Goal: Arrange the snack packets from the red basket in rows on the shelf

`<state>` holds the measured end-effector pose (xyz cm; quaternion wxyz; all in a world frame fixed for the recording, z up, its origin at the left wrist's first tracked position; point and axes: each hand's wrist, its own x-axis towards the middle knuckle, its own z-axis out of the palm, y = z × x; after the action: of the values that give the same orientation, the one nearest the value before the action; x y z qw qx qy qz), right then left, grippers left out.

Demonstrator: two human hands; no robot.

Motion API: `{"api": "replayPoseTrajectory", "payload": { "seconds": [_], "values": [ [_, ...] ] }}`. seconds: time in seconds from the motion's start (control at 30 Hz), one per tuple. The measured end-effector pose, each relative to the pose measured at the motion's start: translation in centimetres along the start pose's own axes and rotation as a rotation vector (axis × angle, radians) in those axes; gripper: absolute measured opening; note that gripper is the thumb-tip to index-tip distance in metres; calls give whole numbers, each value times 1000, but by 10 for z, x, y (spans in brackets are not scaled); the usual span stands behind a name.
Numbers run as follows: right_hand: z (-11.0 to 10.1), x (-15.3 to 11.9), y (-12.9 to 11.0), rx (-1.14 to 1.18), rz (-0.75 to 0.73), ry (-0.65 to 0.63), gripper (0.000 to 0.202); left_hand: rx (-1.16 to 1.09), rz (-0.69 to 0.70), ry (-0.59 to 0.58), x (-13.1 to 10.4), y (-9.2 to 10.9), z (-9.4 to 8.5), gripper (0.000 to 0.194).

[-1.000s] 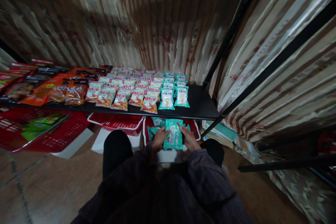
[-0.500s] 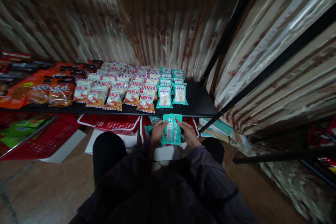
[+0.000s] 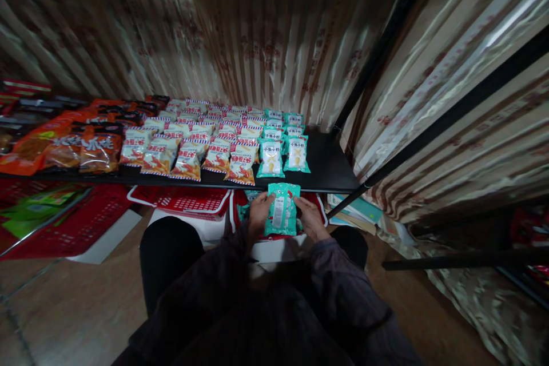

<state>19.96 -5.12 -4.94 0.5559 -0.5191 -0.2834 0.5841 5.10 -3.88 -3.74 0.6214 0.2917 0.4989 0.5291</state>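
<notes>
Between my two hands is a teal snack bag, its printed back panel facing me. My left hand pinches its left edge, and my right hand grips the right edge. The bag is just in front of the black shelf's front edge, above a red basket that holds more teal packs, partly hidden by my hands. On the shelf, two columns of matching teal snack bags stand with their white fronts toward me.
Left of the teal columns are rows of white-and-red snack bags, then orange-and-black packs. Under the shelf sit other red baskets and one with green packs. A black post slants at the right, before a curtain.
The bag stays in both hands, and its back panel looks a little flatter and smoother. My view has shifted slightly.
</notes>
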Motion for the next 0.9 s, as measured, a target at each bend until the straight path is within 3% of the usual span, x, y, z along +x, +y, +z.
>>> {"api": "replayPoseTrajectory", "payload": {
  "seconds": [0.37,0.63,0.9],
  "values": [
    [0,-25,0,32,34,-133,41,-67,43,31,14,19,11,38],
    [-4,-33,-8,92,64,-165,63,-120,47,50,17,30,16,36],
    [6,-39,-5,106,-13,-117,49,-114,28,-18,14,41,19,36]
  ]
}}
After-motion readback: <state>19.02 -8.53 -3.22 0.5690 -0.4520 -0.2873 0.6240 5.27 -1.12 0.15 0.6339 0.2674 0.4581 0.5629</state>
